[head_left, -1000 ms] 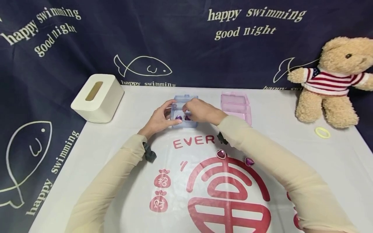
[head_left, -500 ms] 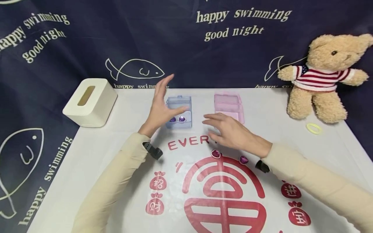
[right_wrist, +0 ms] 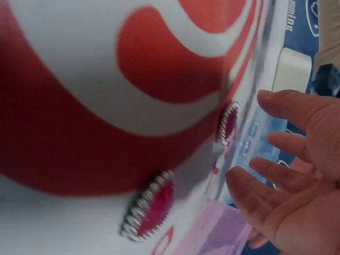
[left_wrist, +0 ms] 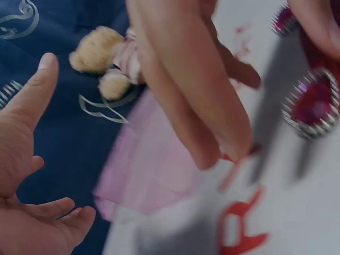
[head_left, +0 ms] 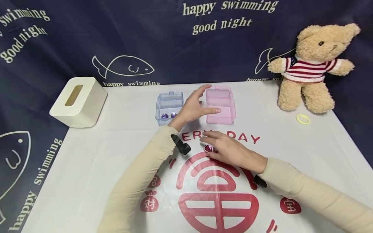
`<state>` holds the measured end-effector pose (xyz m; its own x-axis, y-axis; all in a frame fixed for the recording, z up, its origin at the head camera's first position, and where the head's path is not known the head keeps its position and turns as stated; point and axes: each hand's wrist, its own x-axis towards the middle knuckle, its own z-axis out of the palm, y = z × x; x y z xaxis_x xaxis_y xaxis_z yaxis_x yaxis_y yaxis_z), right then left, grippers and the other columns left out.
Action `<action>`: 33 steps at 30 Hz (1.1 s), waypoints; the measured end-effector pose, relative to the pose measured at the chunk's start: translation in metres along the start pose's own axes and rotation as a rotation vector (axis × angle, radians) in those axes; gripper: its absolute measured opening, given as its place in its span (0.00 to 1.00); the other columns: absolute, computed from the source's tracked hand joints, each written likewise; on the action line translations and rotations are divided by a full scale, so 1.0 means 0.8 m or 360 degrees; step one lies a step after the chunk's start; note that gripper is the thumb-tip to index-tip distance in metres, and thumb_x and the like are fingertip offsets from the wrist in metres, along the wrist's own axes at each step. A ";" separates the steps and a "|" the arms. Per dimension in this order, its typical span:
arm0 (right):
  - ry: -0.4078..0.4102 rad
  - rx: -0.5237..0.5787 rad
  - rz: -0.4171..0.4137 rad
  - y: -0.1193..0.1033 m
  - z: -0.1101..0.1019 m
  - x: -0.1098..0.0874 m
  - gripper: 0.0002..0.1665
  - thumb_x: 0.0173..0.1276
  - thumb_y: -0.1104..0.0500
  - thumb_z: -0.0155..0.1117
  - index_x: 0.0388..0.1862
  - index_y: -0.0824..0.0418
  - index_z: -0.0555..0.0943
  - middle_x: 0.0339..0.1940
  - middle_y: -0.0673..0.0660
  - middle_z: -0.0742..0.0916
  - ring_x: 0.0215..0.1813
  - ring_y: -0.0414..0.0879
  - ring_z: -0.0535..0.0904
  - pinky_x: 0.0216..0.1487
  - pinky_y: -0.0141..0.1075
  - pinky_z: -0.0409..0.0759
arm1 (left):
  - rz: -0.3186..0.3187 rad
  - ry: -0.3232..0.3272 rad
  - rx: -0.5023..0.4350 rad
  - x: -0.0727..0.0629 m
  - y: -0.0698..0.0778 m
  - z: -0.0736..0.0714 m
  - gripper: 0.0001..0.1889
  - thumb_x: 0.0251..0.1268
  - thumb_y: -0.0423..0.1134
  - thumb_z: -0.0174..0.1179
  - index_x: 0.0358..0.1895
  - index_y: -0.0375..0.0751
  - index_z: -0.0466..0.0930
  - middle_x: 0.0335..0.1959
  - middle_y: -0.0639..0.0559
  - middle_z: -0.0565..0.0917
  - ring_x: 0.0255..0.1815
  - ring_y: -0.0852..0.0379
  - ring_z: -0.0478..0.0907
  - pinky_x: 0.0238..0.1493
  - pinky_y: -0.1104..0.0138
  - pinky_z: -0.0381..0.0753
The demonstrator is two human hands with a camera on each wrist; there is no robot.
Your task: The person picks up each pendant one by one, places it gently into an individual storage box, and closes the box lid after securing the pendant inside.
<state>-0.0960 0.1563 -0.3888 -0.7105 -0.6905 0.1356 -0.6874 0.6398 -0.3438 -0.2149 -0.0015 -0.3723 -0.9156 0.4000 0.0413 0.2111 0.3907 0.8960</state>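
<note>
Backdrop and surface: a dark blue fish-print cloth [head_left: 140,35] behind a white surface [head_left: 93,161] printed in red.
Heart gem [head_left: 208,148]: on the surface, just by the fingers of the right hand [head_left: 231,150]; caught edge-on, it would likely skid.
Second gem [right_wrist: 153,210]: on the surface near the first, hidden under the right hand in the head view (easy to knock if the wrist drops).
Right hand: fingers loosely spread, holding nothing; whether they touch the heart gem, I cannot tell.
Pink box [head_left: 220,120]: lid up; looks light, so a bump could shift it.
Left hand [head_left: 192,109]: fingers and thumb wide apart, gripping nothing, thumb overlapping the pink box; contact unclear.
Blue box [head_left: 170,103]: lid up, two purple gems [head_left: 164,116] inside; a brush from the left wrist might jostle them.
Outer things: tissue box [head_left: 85,105], bear [head_left: 309,69], yellow ring [head_left: 298,121], all well apart, little at risk.
</note>
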 end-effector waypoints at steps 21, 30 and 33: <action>0.0092 -0.0054 -0.0118 0.010 0.020 -0.009 0.09 0.57 0.65 0.72 0.37 0.63 0.85 0.37 0.56 0.85 0.42 0.49 0.80 0.45 0.39 0.83 | -0.0180 -0.0019 -0.0369 0.014 -0.053 0.041 0.47 0.44 0.34 0.77 0.70 0.49 0.62 0.70 0.48 0.67 0.70 0.50 0.68 0.68 0.70 0.72; 0.0166 -0.0044 -0.0052 0.012 0.009 -0.015 0.07 0.59 0.62 0.71 0.36 0.62 0.85 0.38 0.55 0.86 0.42 0.48 0.81 0.43 0.40 0.85 | -0.0143 -0.0012 -0.0320 0.012 -0.056 0.041 0.46 0.45 0.36 0.77 0.70 0.49 0.63 0.69 0.47 0.69 0.69 0.51 0.69 0.67 0.73 0.72; 0.0209 -0.0014 -0.0039 0.014 -0.001 -0.017 0.09 0.57 0.62 0.72 0.37 0.64 0.85 0.37 0.56 0.86 0.43 0.49 0.82 0.46 0.42 0.85 | -0.0142 -0.0011 -0.0340 0.011 -0.057 0.040 0.45 0.45 0.36 0.77 0.70 0.50 0.63 0.69 0.47 0.69 0.69 0.50 0.68 0.68 0.71 0.72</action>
<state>-0.0943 0.1737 -0.3936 -0.7067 -0.6561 0.2648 -0.7057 0.6266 -0.3307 -0.2216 0.0107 -0.4270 -0.9249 0.3776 -0.0444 0.0516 0.2403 0.9693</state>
